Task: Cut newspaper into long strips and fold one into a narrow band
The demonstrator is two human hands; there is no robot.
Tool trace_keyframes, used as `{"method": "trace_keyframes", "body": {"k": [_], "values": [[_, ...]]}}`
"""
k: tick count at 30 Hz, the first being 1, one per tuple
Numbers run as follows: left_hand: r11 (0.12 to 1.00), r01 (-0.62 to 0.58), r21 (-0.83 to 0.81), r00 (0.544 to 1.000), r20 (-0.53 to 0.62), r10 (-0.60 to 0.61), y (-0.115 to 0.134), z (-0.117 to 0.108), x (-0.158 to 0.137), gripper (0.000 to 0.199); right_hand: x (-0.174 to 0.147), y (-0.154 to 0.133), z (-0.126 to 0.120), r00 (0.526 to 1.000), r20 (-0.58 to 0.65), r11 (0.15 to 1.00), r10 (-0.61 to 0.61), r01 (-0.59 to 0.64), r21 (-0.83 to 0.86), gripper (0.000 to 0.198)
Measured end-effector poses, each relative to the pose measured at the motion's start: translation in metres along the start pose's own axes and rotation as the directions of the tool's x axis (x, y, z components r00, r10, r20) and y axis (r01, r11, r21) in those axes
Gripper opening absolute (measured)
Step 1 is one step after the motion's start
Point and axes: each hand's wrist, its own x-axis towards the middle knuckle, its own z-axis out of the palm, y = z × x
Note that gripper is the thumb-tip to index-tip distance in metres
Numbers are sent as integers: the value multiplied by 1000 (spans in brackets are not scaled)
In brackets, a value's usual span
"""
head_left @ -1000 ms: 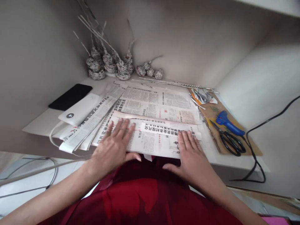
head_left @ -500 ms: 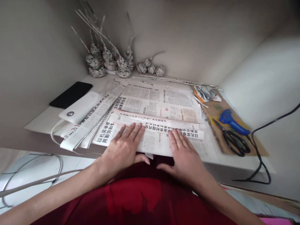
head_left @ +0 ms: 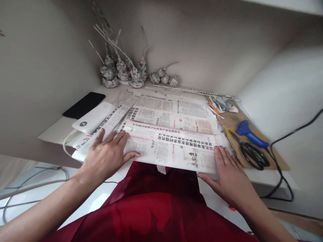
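A folded newspaper sheet (head_left: 161, 153) lies along the front edge of the table, its upper fold turned over in a flat band. Flat on its left end rests my left hand (head_left: 107, 151), fingers spread and thumb pointing inward. At the right end, my right hand (head_left: 225, 168) presses with outstretched fingers, its thumb near the table edge. Neither hand grips anything. More open newspaper (head_left: 161, 109) is spread behind the fold, and a stack of newspaper strips (head_left: 113, 116) lies at the left, partly behind my left hand.
A white power bank (head_left: 93, 117) and black tablet-like slab (head_left: 84, 105) lie left. Right, cardboard (head_left: 275, 159) holds black-handled scissors (head_left: 252, 154), a blue glue gun (head_left: 251, 134) and a crumpled packet (head_left: 222, 104). Woven paper gourds (head_left: 136, 79), small balls (head_left: 173, 80) and thin paper rods (head_left: 186, 90) sit behind.
My hands have slid apart along the folded newspaper, the left one to the left end and the right one to the right end. The camera view has shifted slightly.
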Motion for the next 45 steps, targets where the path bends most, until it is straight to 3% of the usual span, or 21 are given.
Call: {"method": "trace_keyframes", "body": {"k": [5,8,11,13,17,25,36,45], "values": [[997,73,8,989,-132,-71,12,-13,34,49,10,-5,-30,998,12,998,67,-67,-18,87],[990,-21,-142,975,-224,-12,28,-19,59,29,21,-17,-48,998,-34,997,51,-49,68,77],[948,-162,-276,968,-230,99,45,-14,79,47,37,-31,-55,993,-109,994,49,-38,106,67],[929,-184,-320,978,-154,140,53,-4,87,56,51,-38,-52,995,-101,992,26,-13,125,62],[914,-217,-343,974,-18,224,56,18,88,45,69,-45,-34,999,31,989,11,-15,150,55],[911,-203,-358,975,14,223,51,32,81,51,65,-43,-19,991,128,982,30,-53,181,53],[904,-267,-335,963,-56,264,46,41,77,51,63,-43,-20,998,64,970,25,-39,239,49],[871,-314,-377,947,-185,262,40,49,76,38,63,-30,-17,999,-41,941,-6,20,338,44]]}}
